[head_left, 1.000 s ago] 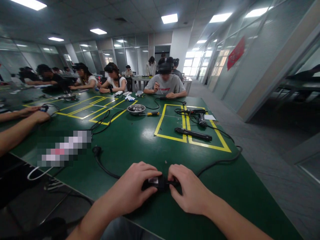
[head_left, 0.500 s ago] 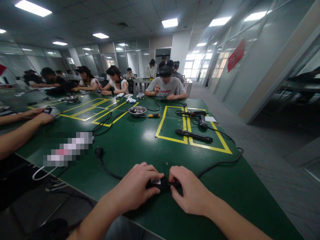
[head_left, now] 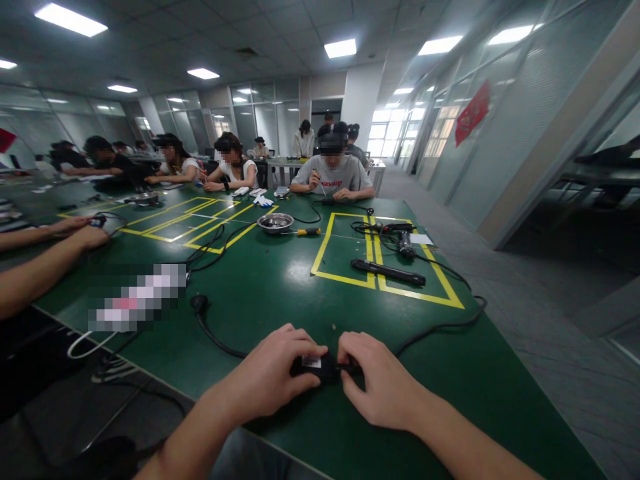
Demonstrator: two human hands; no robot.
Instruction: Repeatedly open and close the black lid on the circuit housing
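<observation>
Near the front of the table, my left hand [head_left: 270, 373] is closed round a small black box [head_left: 326, 371] with a white label; its kind I cannot make out. Just to the right, my right hand [head_left: 380, 383] pinches the black cord [head_left: 343, 367] where it meets the box's end. My palms and fingers hide part of both. A cord with a black power plug [head_left: 199, 304] on its end comes out from beside my left hand. From behind my right hand another stretch of cord [head_left: 440, 328] curves away to the right and back.
Yellow tape marks the green table [head_left: 280, 300]. On it lie a dark tube-shaped part [head_left: 388, 272], a black cylindrical tool [head_left: 405, 247], a metal bowl [head_left: 275, 223], a yellow-handled screwdriver [head_left: 309, 231] and a blurred-out strip [head_left: 143, 297]. Another person's arms [head_left: 55, 260] rest at left; someone sits opposite [head_left: 333, 175].
Both hands keep nearly the same place and grip on the box and cord. The view has shifted very slightly.
</observation>
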